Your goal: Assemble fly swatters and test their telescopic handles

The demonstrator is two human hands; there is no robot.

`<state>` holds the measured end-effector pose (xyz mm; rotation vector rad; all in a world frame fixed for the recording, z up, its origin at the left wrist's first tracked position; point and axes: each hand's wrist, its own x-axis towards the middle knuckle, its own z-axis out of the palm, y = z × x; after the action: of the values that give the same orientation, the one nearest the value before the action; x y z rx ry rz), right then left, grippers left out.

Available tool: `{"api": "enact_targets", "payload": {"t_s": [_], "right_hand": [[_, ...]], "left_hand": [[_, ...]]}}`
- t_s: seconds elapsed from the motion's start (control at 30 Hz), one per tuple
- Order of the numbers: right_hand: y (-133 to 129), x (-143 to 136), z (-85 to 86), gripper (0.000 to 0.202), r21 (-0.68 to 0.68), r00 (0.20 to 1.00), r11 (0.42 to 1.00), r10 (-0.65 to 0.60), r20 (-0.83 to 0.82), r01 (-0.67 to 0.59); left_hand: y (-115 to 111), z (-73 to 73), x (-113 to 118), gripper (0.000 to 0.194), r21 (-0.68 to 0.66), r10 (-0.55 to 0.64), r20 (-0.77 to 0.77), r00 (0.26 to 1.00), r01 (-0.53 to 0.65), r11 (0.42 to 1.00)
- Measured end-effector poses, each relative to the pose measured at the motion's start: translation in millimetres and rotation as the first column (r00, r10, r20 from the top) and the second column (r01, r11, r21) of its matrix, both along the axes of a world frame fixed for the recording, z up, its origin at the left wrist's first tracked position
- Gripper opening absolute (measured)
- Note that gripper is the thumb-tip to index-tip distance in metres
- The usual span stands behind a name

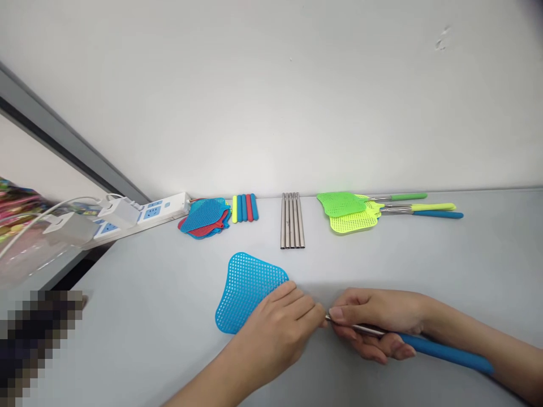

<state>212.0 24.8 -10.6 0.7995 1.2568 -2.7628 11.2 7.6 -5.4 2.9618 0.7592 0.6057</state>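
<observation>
My left hand (282, 325) is closed around the neck of a blue perforated swatter head (250, 291), whose wide end sticks out to the left. To its right, my right hand (373, 322) pinches a thin metal rod (368, 330) between thumb and fingers. The rod's tip meets the fingers of my left hand; the joint there is hidden. A blue handle (449, 353) covers the rod's other end and lies under my right wrist.
Along the wall lie a white power strip (163, 208) with plugs, stacked blue and red swatter heads (206, 215), coloured grips (245, 208), several metal rods (292, 220), and swatters with green (341, 203) and yellow (354, 222) heads. A blurred dark shape is at lower left.
</observation>
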Motion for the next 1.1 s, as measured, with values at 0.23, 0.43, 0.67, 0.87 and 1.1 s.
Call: {"api": "enact_targets", "payload": {"t_s": [0.23,0.43,0.67,0.87,1.1], "right_hand": [[4,2,-0.9,0.029,-0.054,1.000,0.998,-0.025,-0.014,0.024],[6,1,-1.9,0.029,-0.085,0.999,0.996,-0.040,-0.010,0.039],[7,1,-2.4,0.028,-0.100,0.998,0.994,-0.054,-0.016,0.052],[11,2,-5.9,0.028,-0.113,0.998,0.993,-0.047,-0.042,0.042],[11,5,-8.7,0.030,-0.154,0.997,0.987,-0.049,-0.063,0.039]], "left_hand": [[6,4.7,-3,0.020,0.016,0.015,-0.009,1.000,-0.015,1.000],[12,8.9,-4,0.022,0.031,0.011,-0.004,1.000,-0.011,0.999],[19,7.4,-8,0.022,0.041,0.003,-0.030,1.000,-0.002,0.999],[23,7.8,-10,0.024,0.059,0.003,-0.051,0.999,0.000,0.998],[26,8.8,-10,0.021,0.062,-0.012,-0.049,0.999,0.015,0.998]]}}
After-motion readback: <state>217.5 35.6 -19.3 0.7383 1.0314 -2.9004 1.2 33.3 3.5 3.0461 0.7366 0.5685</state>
